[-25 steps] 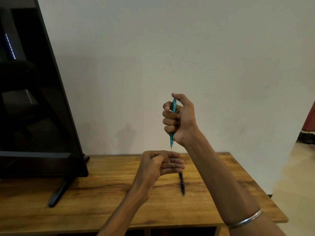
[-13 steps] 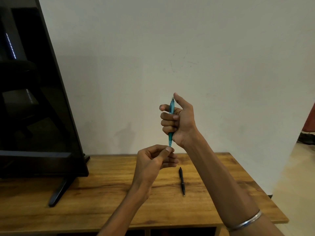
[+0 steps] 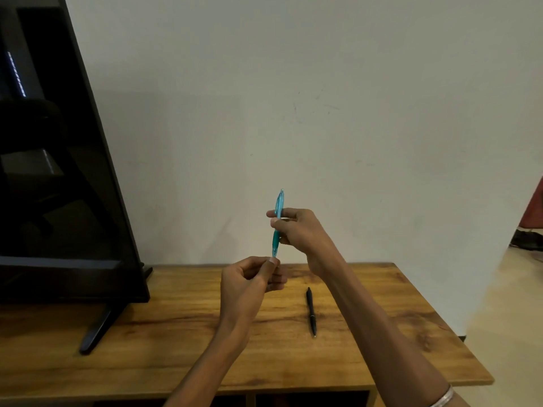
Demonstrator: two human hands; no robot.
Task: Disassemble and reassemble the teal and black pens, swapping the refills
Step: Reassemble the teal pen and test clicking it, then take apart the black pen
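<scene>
The teal pen [image 3: 277, 227] stands nearly upright in the air above the wooden table [image 3: 176, 333], tip down. My right hand [image 3: 296, 230] grips its middle between fingers and thumb. Just below, my left hand [image 3: 249, 282] pinches the pen's lower tip between thumb and forefinger. The black pen [image 3: 311, 311] lies flat on the table, to the right of my left hand and under my right forearm, pointing toward me.
A large black TV screen [image 3: 58, 171] on a slanted foot [image 3: 97, 330] fills the left side of the table. A plain wall stands behind. The table's right edge [image 3: 440, 318] drops to a light floor.
My right hand has shifted from a full fist around the teal pen to a fingertip grip and lowered slightly. My left hand has risen and taken hold of the pen's lower tip.
</scene>
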